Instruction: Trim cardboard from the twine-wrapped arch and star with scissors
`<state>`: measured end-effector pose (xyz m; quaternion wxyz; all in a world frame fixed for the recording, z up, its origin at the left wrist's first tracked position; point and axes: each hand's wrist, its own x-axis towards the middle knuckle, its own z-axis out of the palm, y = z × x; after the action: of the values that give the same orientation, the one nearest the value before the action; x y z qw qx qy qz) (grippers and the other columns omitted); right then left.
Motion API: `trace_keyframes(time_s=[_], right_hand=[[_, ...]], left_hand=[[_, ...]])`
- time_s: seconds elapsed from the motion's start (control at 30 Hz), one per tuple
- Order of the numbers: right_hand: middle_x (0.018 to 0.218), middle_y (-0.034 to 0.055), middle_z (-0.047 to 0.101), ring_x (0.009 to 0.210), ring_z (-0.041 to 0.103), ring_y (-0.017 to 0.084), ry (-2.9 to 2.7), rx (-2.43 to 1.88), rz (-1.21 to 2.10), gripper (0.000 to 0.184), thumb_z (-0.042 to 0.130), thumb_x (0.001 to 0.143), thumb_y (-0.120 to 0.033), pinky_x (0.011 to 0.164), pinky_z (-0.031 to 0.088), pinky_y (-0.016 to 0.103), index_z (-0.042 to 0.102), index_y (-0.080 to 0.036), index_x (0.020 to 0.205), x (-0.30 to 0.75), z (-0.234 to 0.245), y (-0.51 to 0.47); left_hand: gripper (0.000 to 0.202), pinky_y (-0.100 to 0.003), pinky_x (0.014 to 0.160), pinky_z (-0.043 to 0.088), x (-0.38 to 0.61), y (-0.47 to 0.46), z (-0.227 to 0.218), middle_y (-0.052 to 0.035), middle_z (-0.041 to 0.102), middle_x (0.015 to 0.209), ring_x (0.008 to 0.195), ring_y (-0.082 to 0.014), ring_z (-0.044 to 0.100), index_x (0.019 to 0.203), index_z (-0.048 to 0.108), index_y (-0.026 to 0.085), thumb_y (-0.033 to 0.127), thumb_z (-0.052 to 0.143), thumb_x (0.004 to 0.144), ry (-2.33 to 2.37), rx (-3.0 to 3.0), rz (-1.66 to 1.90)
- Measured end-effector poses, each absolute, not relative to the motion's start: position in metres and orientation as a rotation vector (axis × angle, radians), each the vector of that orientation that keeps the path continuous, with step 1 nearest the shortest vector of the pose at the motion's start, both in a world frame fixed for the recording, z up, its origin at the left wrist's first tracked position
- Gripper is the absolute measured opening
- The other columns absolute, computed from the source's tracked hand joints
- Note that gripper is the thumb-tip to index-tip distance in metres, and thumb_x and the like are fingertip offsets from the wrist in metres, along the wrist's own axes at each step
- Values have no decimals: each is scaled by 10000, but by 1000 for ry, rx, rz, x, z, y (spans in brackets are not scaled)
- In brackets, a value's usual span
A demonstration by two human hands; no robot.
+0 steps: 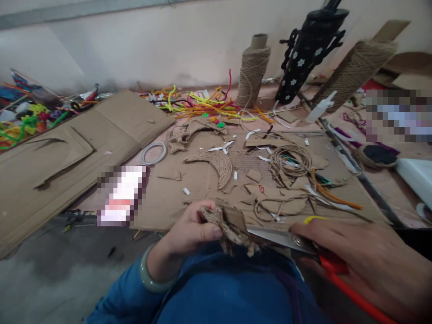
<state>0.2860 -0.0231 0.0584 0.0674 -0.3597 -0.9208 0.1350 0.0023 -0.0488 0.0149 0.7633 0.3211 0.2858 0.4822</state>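
Observation:
My left hand [192, 231] pinches a small cardboard piece wrapped in jute twine [231, 227] just above my lap. My right hand [367, 261] grips red-handled scissors [283, 238]. Their steel blades point left and meet the twine-covered piece at its right edge. A pale bangle [150, 274] sits on my left wrist. Before my hands lies a flat cardboard sheet [168, 198] with a twine-covered crescent shape [216, 164], a coil of twine [290, 159] and several cardboard scraps.
Two jute spools [252, 69] [354, 72] and a black flowered object [308, 51] stand by the wall. Colourful pipe cleaners [205, 105] lie behind the sheet. Folded cardboard [60, 153] covers the left floor. A white tape ring [153, 153] and a glue bottle [320, 108] lie nearby.

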Motion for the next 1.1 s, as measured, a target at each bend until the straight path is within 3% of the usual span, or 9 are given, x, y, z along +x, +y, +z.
trace_keyframes(time_s=[0.1,0.23,0.5,0.77,0.93,1.1], right_hand=[[889,16,732,676,705,208,-2830,-953,285,262,441,860,-237,510,561,320,571,-300,1078,288,56,-22],[866,-1,720,682,698,196,-2862,-876,223,488,373,700,-81,536,557,320,528,-309,1103,291,60,-18],[801,2,715,694,709,156,-2785,-767,152,472,359,640,-51,572,587,248,578,-270,995,277,75,-10],[1069,60,717,923,709,223,-2900,-1021,325,430,371,810,-116,694,614,311,572,-291,1148,304,58,-5],[1037,33,719,911,701,219,-2852,-1086,573,412,398,812,-136,737,603,333,607,-287,1133,292,59,-7],[953,35,730,833,712,187,-2803,-1007,496,454,363,754,-74,704,601,293,632,-255,1071,280,60,-7]], left_hand=[[306,-201,526,505,5,-48,15,-38,683,613,529,-122,613,699,683,107,344,853,608,620,687,1051],[332,-206,490,498,6,-47,13,-43,665,576,501,-130,605,703,678,103,375,844,611,574,703,988],[330,-209,485,485,8,-48,11,-41,665,582,509,-131,599,730,667,123,376,842,610,524,680,982],[320,-231,521,481,2,-45,15,-42,675,615,534,-143,614,720,682,132,385,842,609,617,715,1076],[311,-201,484,424,5,-44,13,-32,683,627,514,-115,580,753,695,144,378,843,612,647,687,1118],[329,-207,494,415,6,-47,10,-8,632,577,493,-97,538,726,680,136,384,851,596,682,685,1129]])
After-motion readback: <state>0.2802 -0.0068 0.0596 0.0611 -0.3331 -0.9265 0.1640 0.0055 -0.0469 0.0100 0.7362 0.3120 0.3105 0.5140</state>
